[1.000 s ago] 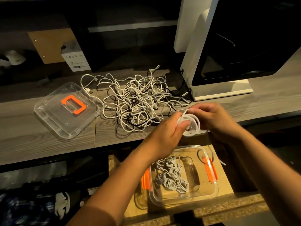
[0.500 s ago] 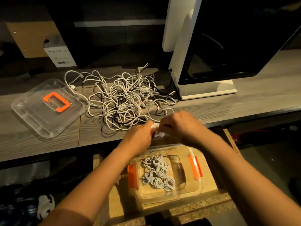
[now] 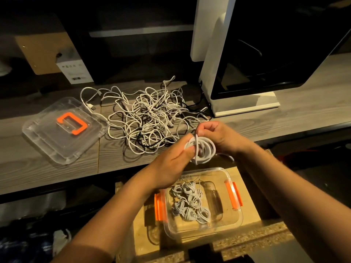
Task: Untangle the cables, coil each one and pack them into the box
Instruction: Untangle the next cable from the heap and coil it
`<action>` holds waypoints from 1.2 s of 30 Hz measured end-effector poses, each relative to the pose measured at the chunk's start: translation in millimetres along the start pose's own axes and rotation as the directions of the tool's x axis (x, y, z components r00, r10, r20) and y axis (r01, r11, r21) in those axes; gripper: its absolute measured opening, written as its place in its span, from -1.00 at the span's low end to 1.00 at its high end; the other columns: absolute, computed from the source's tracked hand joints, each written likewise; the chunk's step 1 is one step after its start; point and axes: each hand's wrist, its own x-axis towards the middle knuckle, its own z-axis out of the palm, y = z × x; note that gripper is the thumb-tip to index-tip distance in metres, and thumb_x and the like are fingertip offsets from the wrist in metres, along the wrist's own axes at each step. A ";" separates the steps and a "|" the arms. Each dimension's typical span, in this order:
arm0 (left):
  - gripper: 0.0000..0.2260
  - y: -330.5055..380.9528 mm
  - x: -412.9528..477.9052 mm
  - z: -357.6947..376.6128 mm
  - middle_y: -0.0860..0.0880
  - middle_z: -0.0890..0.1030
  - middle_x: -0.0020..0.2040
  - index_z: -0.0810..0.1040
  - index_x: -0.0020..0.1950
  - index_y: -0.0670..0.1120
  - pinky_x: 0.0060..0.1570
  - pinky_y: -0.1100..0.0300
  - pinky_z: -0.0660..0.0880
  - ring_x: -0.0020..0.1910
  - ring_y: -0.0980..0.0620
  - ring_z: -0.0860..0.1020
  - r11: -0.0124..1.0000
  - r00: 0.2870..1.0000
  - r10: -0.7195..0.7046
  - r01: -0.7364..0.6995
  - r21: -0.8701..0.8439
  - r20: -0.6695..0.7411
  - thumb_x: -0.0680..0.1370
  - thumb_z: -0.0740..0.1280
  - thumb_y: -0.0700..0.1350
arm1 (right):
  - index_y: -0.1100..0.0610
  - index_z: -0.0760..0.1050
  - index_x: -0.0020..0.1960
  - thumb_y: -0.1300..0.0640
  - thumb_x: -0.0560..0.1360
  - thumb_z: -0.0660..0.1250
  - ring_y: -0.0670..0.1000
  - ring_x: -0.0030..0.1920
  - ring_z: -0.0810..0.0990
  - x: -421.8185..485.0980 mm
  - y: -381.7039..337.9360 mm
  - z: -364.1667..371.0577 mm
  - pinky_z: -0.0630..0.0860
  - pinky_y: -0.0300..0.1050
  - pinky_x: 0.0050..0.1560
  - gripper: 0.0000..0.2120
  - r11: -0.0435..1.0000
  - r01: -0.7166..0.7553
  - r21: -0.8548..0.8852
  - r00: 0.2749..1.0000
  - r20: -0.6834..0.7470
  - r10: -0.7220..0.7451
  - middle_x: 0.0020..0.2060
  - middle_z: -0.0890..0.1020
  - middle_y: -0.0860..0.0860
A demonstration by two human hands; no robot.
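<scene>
A coiled white cable (image 3: 204, 149) hangs in the air above the table's front edge. My left hand (image 3: 171, 166) pinches the coil's left side. My right hand (image 3: 220, 136) pinches the cable's free end, which crosses the coil from top to bottom. Behind them a tangle of white and black cables (image 3: 150, 118) lies on the wooden table (image 3: 47, 168). Below the hands a clear box with orange clips (image 3: 232, 213) sits on a lower board, and several coiled white cables (image 3: 190, 204) lie inside it.
The clear lid with an orange handle (image 3: 64, 130) lies on the table at the left. A white machine with a dark window (image 3: 266, 59) stands at the back right. A small white carton (image 3: 75, 72) and a cardboard sheet (image 3: 42, 54) are at the back left.
The coil has come back into view between my hands after they closed over it. My right hand has lifted above the coil with the cable's end. The camera view has shifted slightly.
</scene>
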 end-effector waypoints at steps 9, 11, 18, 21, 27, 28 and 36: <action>-0.82 -3.5 -5.1 5.6 0.23 0.54 -0.40 0.43 -0.05 -0.02 -0.40 0.48 0.34 -0.45 0.31 0.44 0.926 0.971 -0.155 0.207 -0.316 0.183 0.50 0.07 -0.03 | 0.24 0.43 -0.29 0.06 0.31 0.32 -0.10 -0.50 0.45 -4.4 36.3 20.0 0.39 -0.29 -0.46 -0.78 0.983 -0.038 0.180 0.986 -0.156 0.066 -0.48 0.51 0.01; -0.86 -1.5 -4.9 3.1 0.23 0.50 -0.49 0.42 -0.10 -0.04 -0.50 0.50 0.29 -0.52 0.32 0.41 0.902 0.957 -0.197 0.262 -0.343 0.213 0.54 0.10 -0.06 | 0.25 0.45 -0.27 0.06 0.33 0.33 -0.07 -0.47 0.47 -4.4 41.5 25.2 0.42 -0.26 -0.43 -0.77 0.983 -0.036 0.178 0.986 -0.152 0.064 -0.44 0.52 0.05; -0.76 -32.6 -5.9 -5.0 0.10 0.56 -0.21 0.54 -0.09 0.00 -0.16 0.21 0.40 -0.23 0.17 0.46 0.957 0.935 -0.290 0.278 -0.086 -0.205 0.61 0.12 0.02 | 0.27 0.48 -0.07 0.05 0.55 0.19 -0.16 -0.55 0.25 -7.0 51.4 48.7 0.16 -0.32 -0.54 -0.74 0.974 -0.170 0.146 0.973 -0.131 0.190 -0.53 0.36 -0.08; -0.78 -42.8 -6.3 4.1 -0.05 0.58 -0.04 0.53 0.01 -0.12 -0.09 0.30 0.39 -0.11 0.13 0.48 0.952 0.887 -0.307 0.291 -0.097 -0.345 0.65 0.10 -0.13 | 0.20 0.47 -0.14 0.10 0.61 0.13 -0.13 -0.53 0.24 -8.3 54.8 54.7 0.18 -0.30 -0.52 -0.75 0.977 -0.214 0.015 0.969 -0.122 0.214 -0.47 0.33 -0.02; -0.79 -61.7 5.2 2.8 -0.13 0.56 0.04 0.46 0.09 -0.12 0.07 -0.07 0.48 -0.02 -0.10 0.54 0.857 0.618 -0.509 0.301 -0.418 -0.599 0.64 0.07 -0.09 | 0.12 0.42 0.14 0.21 0.59 0.18 -0.08 -0.44 0.47 -16.3 46.0 67.1 0.52 -0.10 -0.41 -0.86 0.795 -0.132 -0.592 0.987 -0.003 0.161 -0.28 0.56 0.03; -0.81 -63.4 7.3 -1.2 -0.14 0.54 0.03 0.43 0.09 -0.14 0.03 -0.03 0.48 -0.03 -0.12 0.52 0.862 0.572 -0.506 0.304 -0.405 -0.646 0.64 0.05 -0.12 | 0.11 0.39 0.20 0.18 0.59 0.18 -0.11 -0.41 0.47 -18.3 46.4 69.9 0.53 -0.08 -0.35 -0.81 0.717 -0.107 -0.689 0.992 -0.023 0.125 -0.20 0.59 0.04; -0.89 -63.0 1.7 6.5 0.03 0.39 -0.14 0.28 0.07 -0.09 -0.42 0.38 0.31 -0.19 0.09 0.38 0.877 0.762 -0.440 0.478 -0.045 -0.475 0.60 0.11 -0.27 | 0.10 0.54 0.01 0.28 0.58 0.20 -0.11 -0.41 0.58 -8.8 13.2 57.7 0.55 -0.23 -0.35 -0.83 0.968 0.031 -0.247 0.995 -0.085 -0.054 -0.37 0.61 -0.03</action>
